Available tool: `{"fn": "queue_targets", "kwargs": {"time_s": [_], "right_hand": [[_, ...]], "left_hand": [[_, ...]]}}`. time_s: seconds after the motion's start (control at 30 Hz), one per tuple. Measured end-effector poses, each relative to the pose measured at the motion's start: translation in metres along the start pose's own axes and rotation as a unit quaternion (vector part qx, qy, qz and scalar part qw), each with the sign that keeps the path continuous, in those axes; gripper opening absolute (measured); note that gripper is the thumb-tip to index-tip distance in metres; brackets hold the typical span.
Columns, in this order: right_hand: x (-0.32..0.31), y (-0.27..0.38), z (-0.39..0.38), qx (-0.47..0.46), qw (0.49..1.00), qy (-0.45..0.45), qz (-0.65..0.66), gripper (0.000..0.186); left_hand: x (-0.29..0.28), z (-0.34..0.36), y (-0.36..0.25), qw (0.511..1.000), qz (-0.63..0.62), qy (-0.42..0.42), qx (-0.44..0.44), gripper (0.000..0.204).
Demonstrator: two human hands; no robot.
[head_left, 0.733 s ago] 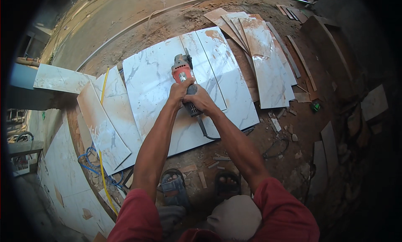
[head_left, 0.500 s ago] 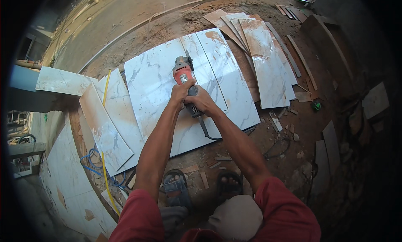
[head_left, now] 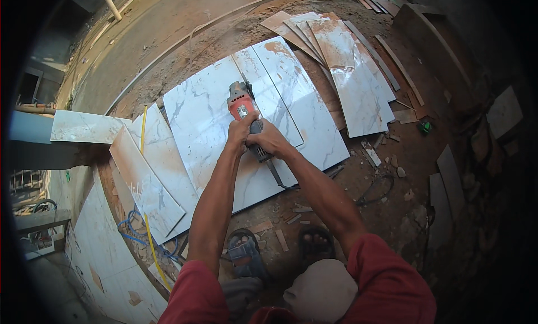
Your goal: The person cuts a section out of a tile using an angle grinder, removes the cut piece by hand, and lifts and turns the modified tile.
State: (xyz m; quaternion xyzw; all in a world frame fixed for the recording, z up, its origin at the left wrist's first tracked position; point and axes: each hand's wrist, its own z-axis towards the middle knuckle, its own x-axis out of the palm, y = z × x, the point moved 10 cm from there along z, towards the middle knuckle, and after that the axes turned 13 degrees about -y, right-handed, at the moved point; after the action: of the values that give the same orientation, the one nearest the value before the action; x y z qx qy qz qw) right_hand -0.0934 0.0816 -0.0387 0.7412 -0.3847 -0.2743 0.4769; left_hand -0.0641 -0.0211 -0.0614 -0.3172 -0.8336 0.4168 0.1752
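Both my hands grip a red and dark grey angle grinder (head_left: 243, 106), its disc standing on edge at the right of its head. My left hand (head_left: 241, 131) is wrapped round the body just behind the red part. My right hand (head_left: 270, 140) closes round the dark rear handle, against the left. Beneath the grinder lies a large white grey-veined tile (head_left: 196, 108), flat and dusty. A thin line runs across the tile from its far edge to the disc. Farther right, a long dark line (head_left: 278, 94) crosses the tile surface. The grinder's cord (head_left: 274, 172) trails off the near edge.
Several tile strips (head_left: 347, 72) are fanned at the far right, beside a green tape measure (head_left: 425, 126). At left, a cut tile piece (head_left: 147, 181) lies near a yellow strip (head_left: 148, 223) and blue cord (head_left: 130, 230). My sandalled feet stand among tile scraps.
The grinder has come slightly toward me over the tile, leaving a longer line beyond its disc. Both hands keep their grip. The whole view has shifted a little.
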Motion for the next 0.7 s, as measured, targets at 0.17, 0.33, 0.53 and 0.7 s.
{"fn": "queue_targets", "kwargs": {"time_s": [0.17, 0.33, 0.53, 0.7], "right_hand": [[0.001, -0.006, -0.004, -0.003, 1.000, 0.005, -0.008, 0.071], [0.000, -0.010, 0.000, 0.022, 1.000, 0.014, -0.012, 0.072], [0.001, -0.011, -0.010, 0.005, 1.000, 0.006, -0.007, 0.075], [-0.002, -0.015, -0.008, 0.010, 1.000, 0.006, -0.002, 0.075]], "left_hand": [[-0.003, -0.007, 0.003, 1.000, 0.013, -0.010, 0.000, 0.032], [0.000, -0.010, -0.002, 1.000, 0.016, -0.015, -0.013, 0.032], [-0.006, -0.017, 0.003, 0.999, 0.029, -0.021, -0.006, 0.031], [-0.001, -0.020, -0.001, 1.000, 0.027, -0.011, -0.002, 0.031]]}}
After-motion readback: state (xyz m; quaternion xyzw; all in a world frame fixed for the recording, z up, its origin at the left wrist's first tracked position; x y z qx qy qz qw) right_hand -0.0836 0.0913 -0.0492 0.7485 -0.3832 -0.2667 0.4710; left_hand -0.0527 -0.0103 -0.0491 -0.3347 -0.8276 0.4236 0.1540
